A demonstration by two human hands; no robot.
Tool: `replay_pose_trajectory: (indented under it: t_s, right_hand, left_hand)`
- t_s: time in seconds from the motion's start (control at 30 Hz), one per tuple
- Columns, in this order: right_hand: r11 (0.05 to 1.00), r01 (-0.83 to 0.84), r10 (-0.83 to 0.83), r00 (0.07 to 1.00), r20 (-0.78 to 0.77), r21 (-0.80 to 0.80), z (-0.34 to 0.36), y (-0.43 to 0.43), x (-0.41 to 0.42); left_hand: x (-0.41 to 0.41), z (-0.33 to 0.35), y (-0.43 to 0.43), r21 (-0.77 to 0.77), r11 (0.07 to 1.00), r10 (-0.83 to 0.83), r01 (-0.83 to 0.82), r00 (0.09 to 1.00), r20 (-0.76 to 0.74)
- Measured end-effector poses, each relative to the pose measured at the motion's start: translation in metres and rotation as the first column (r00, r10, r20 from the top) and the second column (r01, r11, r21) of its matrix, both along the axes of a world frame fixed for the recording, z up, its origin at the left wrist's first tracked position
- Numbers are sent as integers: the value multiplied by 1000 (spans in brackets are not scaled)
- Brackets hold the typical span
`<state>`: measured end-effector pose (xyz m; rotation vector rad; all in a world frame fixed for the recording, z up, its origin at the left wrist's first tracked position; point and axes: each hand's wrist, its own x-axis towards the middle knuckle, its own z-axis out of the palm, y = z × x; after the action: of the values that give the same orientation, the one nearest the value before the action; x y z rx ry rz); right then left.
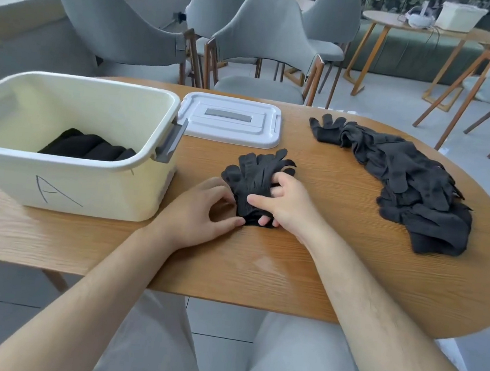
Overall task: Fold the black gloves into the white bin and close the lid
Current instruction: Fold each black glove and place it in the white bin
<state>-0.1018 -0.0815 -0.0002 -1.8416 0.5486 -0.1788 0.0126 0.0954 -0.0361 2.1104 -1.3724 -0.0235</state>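
Observation:
A pair of black gloves [257,174] lies stacked on the wooden table [260,262], fingers pointing away from me. My left hand [202,208] pinches the cuff end from the left. My right hand [287,205] grips the cuff from the right, its fingers curled into the fabric. The white bin [65,184], marked "A", stands open at the left with several folded black gloves [90,146] inside. Its white lid [229,118] lies flat on the table behind the gloves.
A long pile of loose black gloves [404,178] stretches along the table's right side. Grey chairs [264,45] stand behind the table. A round side table [435,30] is at the far right.

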Motion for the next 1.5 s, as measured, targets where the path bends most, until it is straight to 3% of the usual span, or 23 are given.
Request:
replay_pose_trajectory:
  t_s: [0.17,0.3,0.33,0.47,0.7,0.9,1.1,1.27,1.5]
  right_hand:
    - [987,5,-7,1000,-10,-162,-5,2,1]
    - [943,-12,-7,998,-58,-332,-12,-2,1]
    - [950,-13,-3,999,-52,-313,-12,-4,2]
    - [995,96,-97,995,12,23,-2,-15,14]
    - [992,73,-74,997,9,100,8,-30,63]
    - [997,64,-61,996,58,-51,-4,-33,78]
    - [948,292,-258,938,233,-124,-19,-30,62]
    - [946,310,-286,937,200,-98,-22,-35,61]
    - [934,301,-262,943,206,-191,-26,-34,63]
  left_hand:
    - [-4,4,1,-17,1000,-5,5,1000,6]
    - [-4,3,0,-72,990,-114,125,983,145]
    - [-4,2,0,-68,986,-140,154,975,174]
    - [-1,-1,-1,-65,977,-191,203,970,152]
    - [-1,-1,1,-73,976,-195,204,975,110]
    - [-1,-1,0,-85,973,-203,214,972,117]
    - [-2,-2,-1,-90,974,-187,208,962,198]
    - [-2,-3,-3,-85,970,-203,228,950,239]
    - [-9,3,-9,-113,984,-107,138,965,241]
